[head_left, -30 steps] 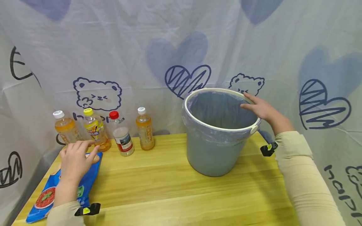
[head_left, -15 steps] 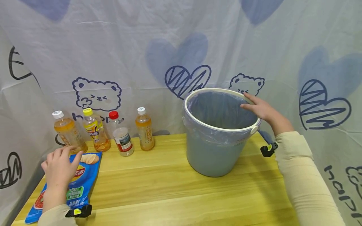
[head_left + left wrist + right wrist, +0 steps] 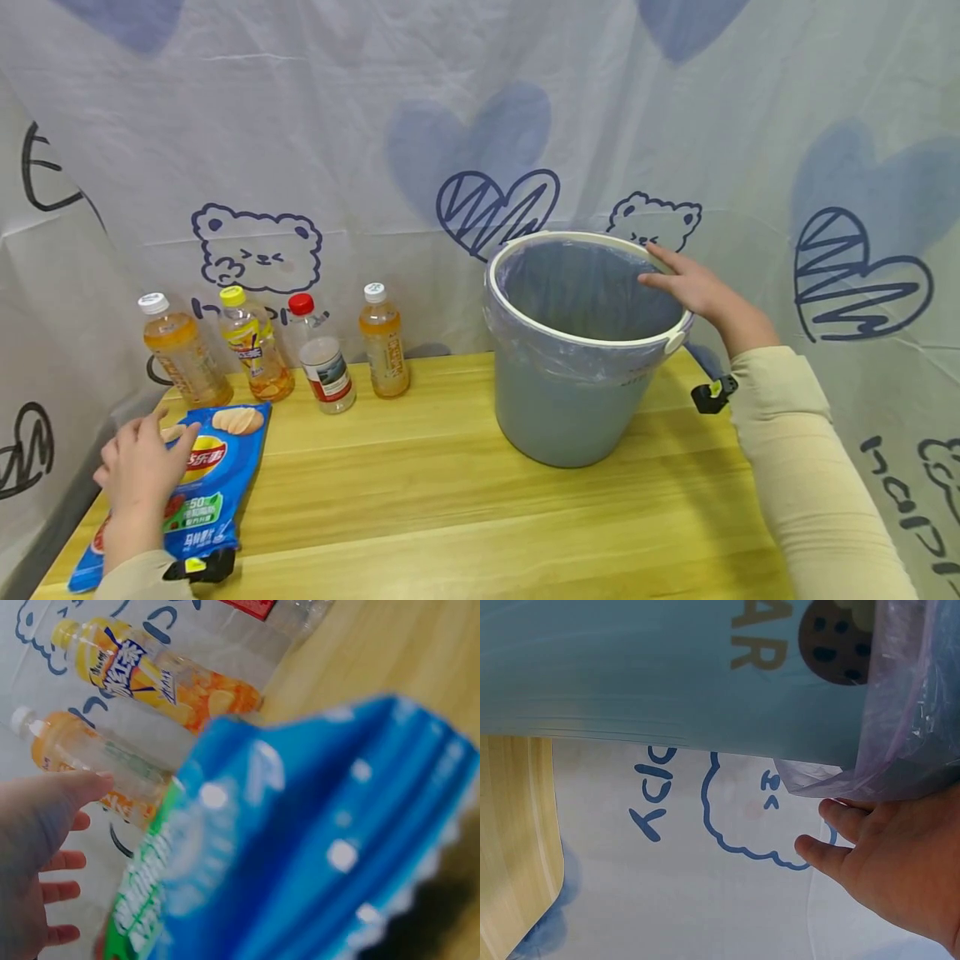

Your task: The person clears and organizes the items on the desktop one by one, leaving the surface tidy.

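Note:
My left hand (image 3: 142, 468) is over a blue potato chip bag (image 3: 202, 492) lying at the table's left side. In the left wrist view the thumb and loosely bent fingers stand apart, with the bag (image 3: 300, 840) beside them and nothing between them. My right hand (image 3: 693, 287) rests on the white rim of a grey-blue trash bin (image 3: 573, 408); its fingers are fairly straight. From the right wrist, fingertips of this hand (image 3: 900, 851) show outside the bin, near the clear liner (image 3: 900, 742). The thumb's side reaches over the rim.
Behind the bag stand a white-capped bottle (image 3: 183, 354), a yellow-capped iced tea bottle (image 3: 255, 350), a red-capped bottle (image 3: 326, 371) and another white-capped bottle (image 3: 386, 350). A printed cloth (image 3: 337, 125) hangs behind the wooden table (image 3: 390, 500).
My left hand has moved left and toward the front edge, uncovering more of the chip bag's printed front. My right hand and the trash bin have stayed in place.

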`<act>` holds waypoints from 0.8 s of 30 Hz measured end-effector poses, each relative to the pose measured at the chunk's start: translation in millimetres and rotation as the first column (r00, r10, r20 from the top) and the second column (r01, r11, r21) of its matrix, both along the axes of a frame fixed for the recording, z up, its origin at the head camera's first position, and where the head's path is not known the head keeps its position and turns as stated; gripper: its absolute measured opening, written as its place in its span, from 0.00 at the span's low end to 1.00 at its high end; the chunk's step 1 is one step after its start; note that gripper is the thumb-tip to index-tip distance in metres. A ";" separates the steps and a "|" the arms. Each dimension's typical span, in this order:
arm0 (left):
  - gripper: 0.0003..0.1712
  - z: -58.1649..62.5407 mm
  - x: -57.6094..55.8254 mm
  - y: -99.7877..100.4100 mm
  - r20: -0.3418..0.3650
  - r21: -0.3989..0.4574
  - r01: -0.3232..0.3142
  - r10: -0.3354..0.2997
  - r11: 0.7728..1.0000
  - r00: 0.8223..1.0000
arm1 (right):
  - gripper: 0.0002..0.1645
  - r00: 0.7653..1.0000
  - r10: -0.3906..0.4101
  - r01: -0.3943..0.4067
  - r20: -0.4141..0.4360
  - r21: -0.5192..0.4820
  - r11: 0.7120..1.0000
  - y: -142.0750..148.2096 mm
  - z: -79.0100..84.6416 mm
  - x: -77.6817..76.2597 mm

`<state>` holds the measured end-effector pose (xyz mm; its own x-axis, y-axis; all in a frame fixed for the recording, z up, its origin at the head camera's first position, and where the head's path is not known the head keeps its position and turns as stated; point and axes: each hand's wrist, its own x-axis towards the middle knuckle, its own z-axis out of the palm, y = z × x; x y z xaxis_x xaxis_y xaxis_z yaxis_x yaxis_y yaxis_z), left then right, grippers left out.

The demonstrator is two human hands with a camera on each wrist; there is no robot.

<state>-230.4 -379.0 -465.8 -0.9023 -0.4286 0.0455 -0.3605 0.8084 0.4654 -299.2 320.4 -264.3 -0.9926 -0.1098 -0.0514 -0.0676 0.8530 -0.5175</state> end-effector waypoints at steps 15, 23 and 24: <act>0.56 -15.3 -4.1 -8.0 0.151 0.080 -0.009 -0.004 0.997 0.988 | 0.46 1.000 0.000 0.000 -0.008 -0.002 1.000 0.4 -0.6 -2.2; 0.57 -19.3 -2.6 -9.4 0.185 0.091 0.003 -0.020 0.996 0.983 | 0.45 1.000 0.004 -0.004 -0.004 -0.011 1.000 0.9 -0.5 -2.2; 0.57 -19.7 -2.7 -9.7 0.194 0.088 0.006 -0.023 0.996 0.981 | 0.45 1.000 0.003 -0.003 -0.002 -0.009 1.000 0.9 -0.5 -2.0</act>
<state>-233.1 -388.7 -485.5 -0.8964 -0.4101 -0.1684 -0.4397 0.7741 0.4554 -301.3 321.3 -264.8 -0.9924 -0.1128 -0.0486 -0.0707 0.8480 -0.5253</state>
